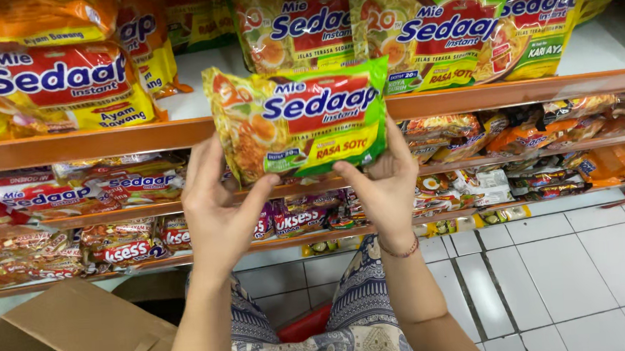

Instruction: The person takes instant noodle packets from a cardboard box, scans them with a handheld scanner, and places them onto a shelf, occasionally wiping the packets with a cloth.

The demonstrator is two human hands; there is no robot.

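Observation:
A green and yellow instant noodle packet (298,118) is held up in front of the upper shelf (510,92). My left hand (217,206) grips its lower left corner between thumb and fingers. My right hand (382,186) grips the lower right corner, and a thin bracelet sits on that wrist. The packet faces me, slightly tilted. Behind it on the shelf lie more noodle packets (434,34) of the same green and yellow kind.
Yellow and red noodle packets (54,86) fill the upper shelf's left side. Lower shelves (148,207) hold several smaller packets. An open cardboard box (62,335) sits at bottom left. White floor tiles (586,267) lie to the right. Patterned trousers (350,318) cover my legs below.

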